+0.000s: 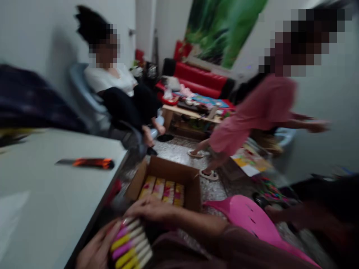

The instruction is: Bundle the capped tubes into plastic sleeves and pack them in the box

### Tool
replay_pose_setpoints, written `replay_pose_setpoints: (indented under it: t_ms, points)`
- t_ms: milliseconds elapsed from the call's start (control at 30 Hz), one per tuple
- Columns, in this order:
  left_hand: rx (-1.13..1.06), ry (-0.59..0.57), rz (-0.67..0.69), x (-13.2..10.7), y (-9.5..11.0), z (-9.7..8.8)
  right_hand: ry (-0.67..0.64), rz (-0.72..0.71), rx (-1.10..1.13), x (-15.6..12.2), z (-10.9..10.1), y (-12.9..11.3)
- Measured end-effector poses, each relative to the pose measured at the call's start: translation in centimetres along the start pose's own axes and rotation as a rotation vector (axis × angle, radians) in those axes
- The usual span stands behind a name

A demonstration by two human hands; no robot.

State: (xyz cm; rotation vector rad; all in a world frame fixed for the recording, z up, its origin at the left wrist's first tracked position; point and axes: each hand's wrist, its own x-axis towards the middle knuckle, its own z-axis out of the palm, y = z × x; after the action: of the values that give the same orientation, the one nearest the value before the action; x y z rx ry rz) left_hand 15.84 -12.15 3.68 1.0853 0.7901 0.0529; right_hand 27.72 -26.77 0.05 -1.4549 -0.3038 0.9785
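At the bottom of the head view, a pack of yellow, pink and white striped pieces is held tilted; blur hides what the pieces are. My left hand is closed around its left side. My right hand reaches across from the right, its fingers closed on the pack's top edge. Just beyond my hands stands an open cardboard box containing several packs in yellow, pink and white. An orange and black utility knife lies on the pale table to the left.
A pink balloon-like object lies right of the box. One person sits on a chair at the back left; another in pink walks at the right. Farther back are a cluttered low table and a red sofa.
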Motion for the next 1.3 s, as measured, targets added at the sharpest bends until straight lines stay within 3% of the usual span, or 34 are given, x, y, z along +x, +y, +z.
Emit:
replay_pose_setpoints:
  t_ms: [100,167,500,833,933,1100,1300]
  points:
    - [-0.061,0.038,-0.038,1.1,-0.9,-1.1,0.005,0.022,0.002,-0.4,0.1,-0.9]
    - [-0.143,-0.128,-0.038,1.7,-1.2,-1.7,-0.025,0.034,0.020,-0.1,0.0,-1.4]
    - [-0.257,-0.060,-0.050,1.4,-0.6,-2.0,-0.121,0.089,0.019,0.7,0.8,-2.6]
    - [-0.243,-0.081,-0.041,0.7,-2.8,-2.4,-0.155,0.126,-0.073,0.1,0.8,-1.8]
    - [-0.260,-0.088,-0.026,0.7,-3.0,-2.3,-0.116,0.092,-0.093,0.1,0.9,-2.0]
    - [-0.250,-0.198,-0.040,0.2,-3.5,-2.5,0.081,-0.033,-0.079,0.7,0.9,-2.6]
    - [-0.227,-0.163,-0.030,0.1,-4.8,-3.2,0.132,-0.060,-0.078,0.9,1.1,-2.5]
